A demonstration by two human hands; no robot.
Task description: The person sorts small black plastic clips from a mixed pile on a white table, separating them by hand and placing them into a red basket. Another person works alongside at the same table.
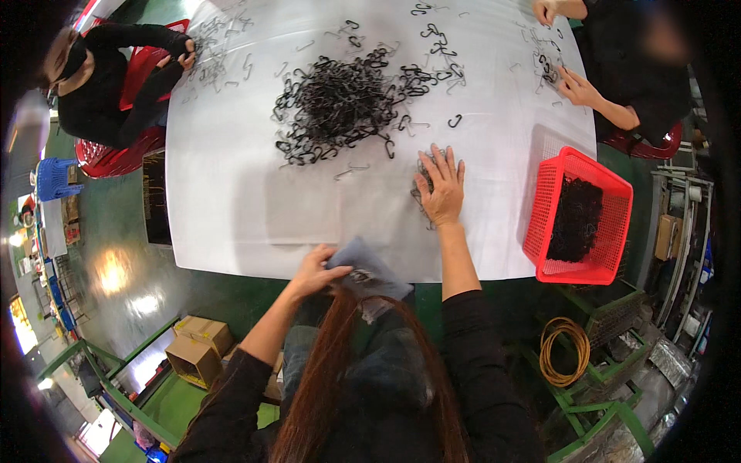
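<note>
My left hand (314,272) pinches a translucent bluish plastic bag (369,265) over the near edge of the table, thumb on top. Some small dark pieces show inside or through the bag; I cannot make out what they are. Farther right, my right hand (442,194) lies flat with its fingers spread. It covers part of a small cluster of thin dark hooks (419,189) on the white tabletop (231,193). Beyond both hands is a large heap of black S-shaped hooks (336,100), with loose hooks scattered around it.
A red plastic basket (543,208) holding a dark mass of small pieces stands at the table's right side. Two other people handle hooks at the far left and far right corners. Cardboard boxes (202,339) and a coiled orange hose (548,351) lie below table height.
</note>
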